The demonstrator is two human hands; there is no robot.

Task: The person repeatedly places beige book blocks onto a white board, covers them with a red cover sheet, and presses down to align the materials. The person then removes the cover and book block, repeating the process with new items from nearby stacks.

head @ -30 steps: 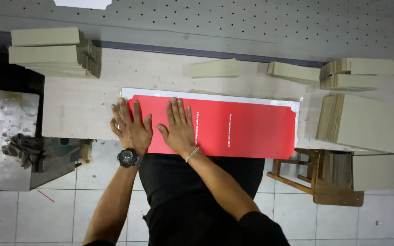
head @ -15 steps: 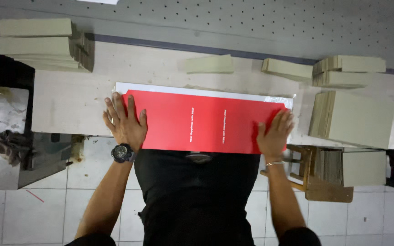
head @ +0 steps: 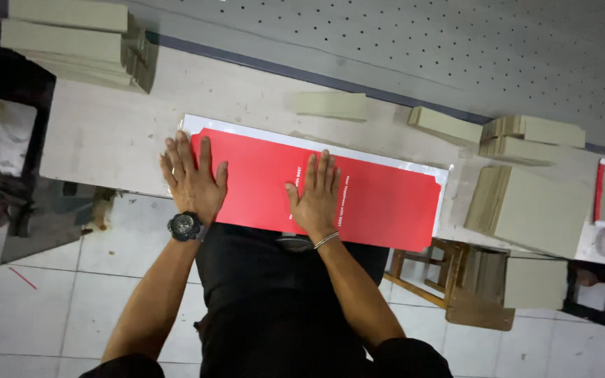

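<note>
Both my hands lie flat, fingers spread, holding nothing: left hand [head: 192, 175] on the red sheet's [head: 386, 199] left end, right hand [head: 316, 196] at its middle, on the table [head: 106, 133].

One red sheet [head: 386, 199], two hands, one wristwatch [head: 185, 225], one wooden stool [head: 449, 287].

R hand [head: 314, 198] is back from the right end of the red sheet [head: 379, 196], where it lay 0.5 s ago, now flat near the sheet's middle, over the white print lines, fingers spread. That right end now lies uncovered. 1 s ago the R hand sat closer to the L hand [head: 192, 178]; now there's a wider gap btw them
</note>
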